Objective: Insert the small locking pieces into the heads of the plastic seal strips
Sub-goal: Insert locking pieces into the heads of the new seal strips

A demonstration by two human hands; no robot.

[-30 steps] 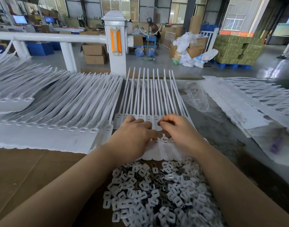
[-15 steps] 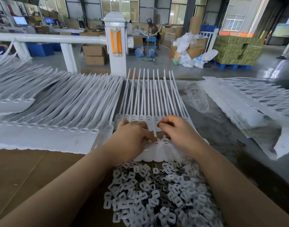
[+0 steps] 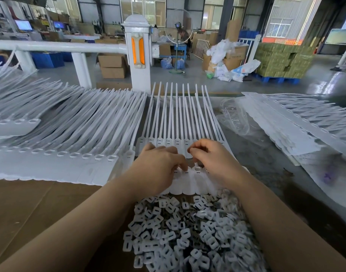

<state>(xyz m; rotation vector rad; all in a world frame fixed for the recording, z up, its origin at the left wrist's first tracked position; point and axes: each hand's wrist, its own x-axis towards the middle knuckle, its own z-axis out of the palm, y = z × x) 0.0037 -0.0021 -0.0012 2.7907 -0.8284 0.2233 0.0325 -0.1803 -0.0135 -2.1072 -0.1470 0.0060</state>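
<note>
A sheet of white seal strips [image 3: 169, 122] lies in front of me, heads toward me and tails pointing away. My left hand [image 3: 158, 165] rests on the near row of heads [image 3: 189, 183], fingers curled, with the fingertips pinching at one head. My right hand [image 3: 213, 160] hovers just right of it, thumb and forefinger pinched together over a neighbouring head. What they pinch is hidden, apparently a small locking piece. A heap of white locking pieces [image 3: 180, 230] lies between my forearms.
Large fans of seal strip sheets [image 3: 66, 134] cover the cardboard-topped table [image 3: 30, 209] on the left. More sheets [image 3: 297, 122] and a clear plastic bag [image 3: 235, 118] lie on the right. A white railing post [image 3: 137, 55] stands behind the table.
Both hands stay over the same heads. Only small finger movements show, and the left fingertips have crept slightly toward me.
</note>
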